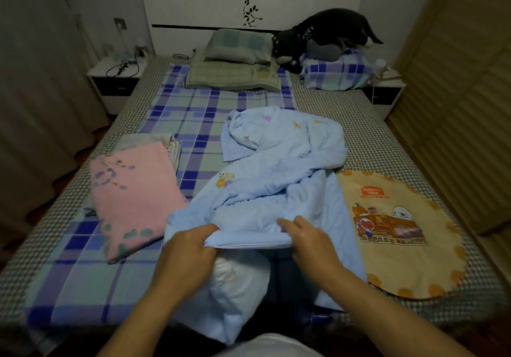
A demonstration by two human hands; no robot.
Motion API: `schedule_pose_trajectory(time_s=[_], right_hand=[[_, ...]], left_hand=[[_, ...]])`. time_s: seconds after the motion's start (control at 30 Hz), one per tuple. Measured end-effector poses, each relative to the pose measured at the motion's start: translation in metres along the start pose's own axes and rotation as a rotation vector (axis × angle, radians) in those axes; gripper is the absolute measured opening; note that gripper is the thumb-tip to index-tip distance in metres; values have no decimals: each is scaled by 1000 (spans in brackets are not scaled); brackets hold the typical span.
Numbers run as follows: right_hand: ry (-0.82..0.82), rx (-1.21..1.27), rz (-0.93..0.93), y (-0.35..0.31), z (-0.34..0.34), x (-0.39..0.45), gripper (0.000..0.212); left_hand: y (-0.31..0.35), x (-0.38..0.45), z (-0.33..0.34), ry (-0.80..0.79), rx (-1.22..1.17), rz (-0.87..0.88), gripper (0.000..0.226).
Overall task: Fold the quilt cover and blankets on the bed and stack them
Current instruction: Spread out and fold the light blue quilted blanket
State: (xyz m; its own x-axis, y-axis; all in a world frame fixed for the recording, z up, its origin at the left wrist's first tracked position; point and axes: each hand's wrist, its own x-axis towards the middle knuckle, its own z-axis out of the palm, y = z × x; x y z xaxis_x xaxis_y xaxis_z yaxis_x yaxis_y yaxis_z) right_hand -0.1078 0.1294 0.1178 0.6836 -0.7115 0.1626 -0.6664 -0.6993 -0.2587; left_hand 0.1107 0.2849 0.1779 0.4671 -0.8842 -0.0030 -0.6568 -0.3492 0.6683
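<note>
A light blue quilt cover [279, 168] with small flower prints lies crumpled across the middle of the bed, part of it hanging over the near edge. My left hand [188, 248] and my right hand [309, 237] both pinch its near folded edge, a short way apart. A folded pink blanket [132, 196] lies flat to the left, on top of a folded pale one [154, 139]. An orange round-edged blanket [406, 235] with a cartoon picture lies spread on the right.
The bed carries a blue plaid sheet [193, 113] over a checked mattress cover [359, 124]. Green pillows [237, 63], a plaid bundle [334, 74] and a dark stuffed toy [323, 33] sit by the headboard. Nightstands [116, 80] flank the bed; a wardrobe [456, 94] stands on the right.
</note>
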Motion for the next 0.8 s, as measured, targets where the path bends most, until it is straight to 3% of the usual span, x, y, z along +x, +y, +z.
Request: schedule_pose_trajectory(time_s=[0.1, 0.2, 0.33, 0.43, 0.5, 0.57, 0.63, 0.7, 0.73, 0.8], right_hand=[[139, -9, 114, 36, -3, 28, 52], [325, 276, 476, 66, -23, 81, 19], [450, 575, 718, 87, -65, 143, 27], [597, 749, 770, 100, -103, 168, 25], [724, 880, 819, 103, -126, 180, 28], [756, 907, 735, 95, -146, 194, 24], [718, 764, 609, 73, -154, 191, 31], [645, 520, 242, 47, -141, 155, 30], [507, 372, 17, 38, -122, 123, 30], [-11, 83, -282, 52, -73, 42, 45]], left_hand=[[12, -6, -22, 57, 94, 101, 15], [14, -7, -30, 198, -78, 64, 10], [4, -12, -48, 300, -97, 58, 11], [-10, -17, -57, 398, -147, -28, 11], [-22, -16, -58, 374, -99, -90, 11], [-38, -9, -50, 267, -47, -148, 17], [-56, 0, -38, 202, -4, -251, 21], [-77, 6, -27, 166, 108, -446, 30], [-92, 4, -24, 113, 198, -555, 34], [-123, -9, -17, -54, 390, -664, 39]])
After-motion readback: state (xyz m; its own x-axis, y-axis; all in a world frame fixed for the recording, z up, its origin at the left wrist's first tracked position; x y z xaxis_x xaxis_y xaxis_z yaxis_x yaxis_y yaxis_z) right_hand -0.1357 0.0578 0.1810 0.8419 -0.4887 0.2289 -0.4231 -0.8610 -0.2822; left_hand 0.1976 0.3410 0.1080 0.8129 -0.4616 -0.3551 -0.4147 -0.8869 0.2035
